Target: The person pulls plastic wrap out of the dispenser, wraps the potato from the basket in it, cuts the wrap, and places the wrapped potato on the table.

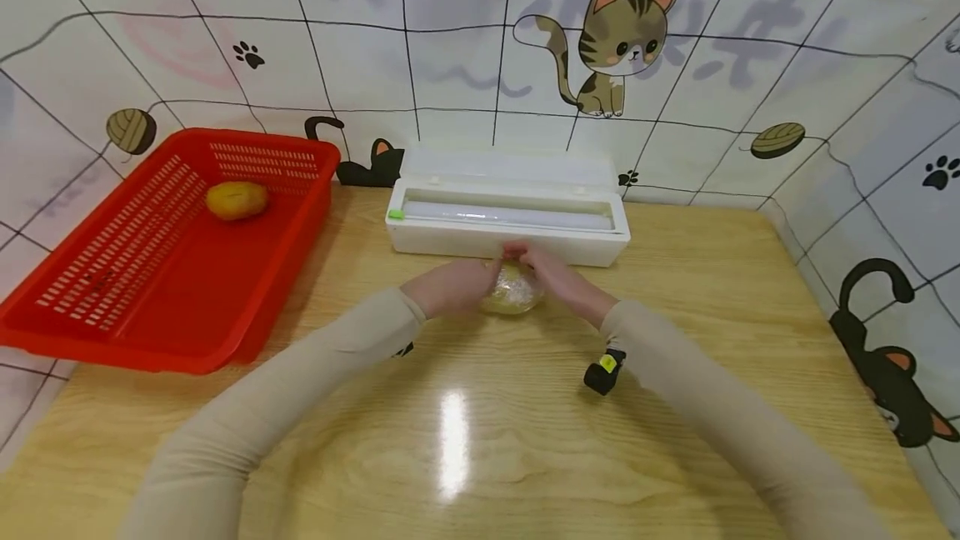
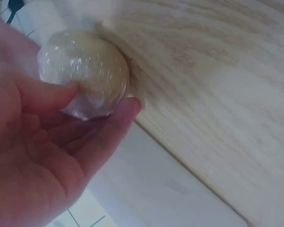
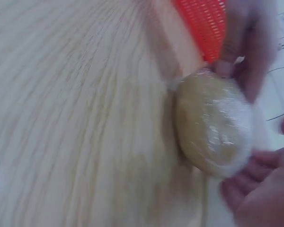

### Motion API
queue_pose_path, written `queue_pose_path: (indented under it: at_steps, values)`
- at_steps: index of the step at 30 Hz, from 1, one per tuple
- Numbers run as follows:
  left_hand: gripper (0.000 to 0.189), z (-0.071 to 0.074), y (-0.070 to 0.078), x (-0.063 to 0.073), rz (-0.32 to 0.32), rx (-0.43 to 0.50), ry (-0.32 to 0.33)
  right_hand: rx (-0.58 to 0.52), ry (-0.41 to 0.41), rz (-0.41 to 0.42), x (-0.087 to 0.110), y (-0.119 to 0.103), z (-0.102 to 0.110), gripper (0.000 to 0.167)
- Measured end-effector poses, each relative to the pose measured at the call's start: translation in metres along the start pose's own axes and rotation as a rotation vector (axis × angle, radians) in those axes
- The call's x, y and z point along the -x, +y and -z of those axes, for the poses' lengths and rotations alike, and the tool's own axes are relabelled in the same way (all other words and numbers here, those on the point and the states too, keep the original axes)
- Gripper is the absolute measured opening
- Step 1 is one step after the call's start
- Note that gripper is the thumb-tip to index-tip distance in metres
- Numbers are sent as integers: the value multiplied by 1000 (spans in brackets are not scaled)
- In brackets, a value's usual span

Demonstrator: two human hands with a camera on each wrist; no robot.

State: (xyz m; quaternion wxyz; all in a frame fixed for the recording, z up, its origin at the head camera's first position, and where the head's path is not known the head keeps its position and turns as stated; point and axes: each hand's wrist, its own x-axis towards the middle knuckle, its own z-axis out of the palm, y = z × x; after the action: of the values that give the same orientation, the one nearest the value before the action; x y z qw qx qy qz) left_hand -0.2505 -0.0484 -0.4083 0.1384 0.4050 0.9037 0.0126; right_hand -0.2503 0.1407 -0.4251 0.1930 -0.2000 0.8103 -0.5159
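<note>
A potato wrapped in shiny cling film (image 1: 513, 294) is held between both hands, just in front of the white box. My left hand (image 1: 459, 283) grips it from the left; in the left wrist view the thumb lies on the film and the fingers pass beneath. From the other side comes my right hand (image 1: 561, 280). Its fingers (image 3: 255, 177) curl against one end of the wrapped potato (image 3: 213, 123) in the right wrist view, with the thumb standing apart. Motion blurs both hands there.
Behind the hands, the white cling film box (image 1: 502, 240) stands with its lid raised and a film roll (image 1: 510, 215) inside. At the left is a red basket (image 1: 217, 340) holding an unwrapped potato (image 1: 237, 200). Cat-patterned sheeting (image 1: 450, 65) backs the wooden table (image 1: 360, 457).
</note>
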Motion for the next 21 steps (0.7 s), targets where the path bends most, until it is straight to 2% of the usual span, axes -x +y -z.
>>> queue_pose_path:
  at_steps: [2,3,5,8,11,13,17,19,21]
  values:
    - [65,-2,5,0,52,11,-68,147,-27,-14,8,-1,2,57]
    - [69,-3,7,-1,82,40,-79,227,-50,-25,11,-1,1,65]
    - [79,-8,11,-1,139,79,-91,383,-89,-27,14,0,-6,81]
    - [86,-15,18,-2,143,24,-60,588,-97,-34,14,2,-21,97]
    - [86,-19,24,-5,112,-90,9,758,-31,-40,16,0,-34,96]
    - [87,-21,27,-7,100,-132,28,861,5,-27,17,-4,-39,93]
    - [92,-22,30,-8,116,-83,35,989,48,0,19,-11,-43,84]
    - [91,-22,31,-9,125,-62,50,1010,47,-25,20,-13,-43,84]
    - [81,-23,32,-9,120,-80,77,1019,54,-70,21,-13,-43,86]
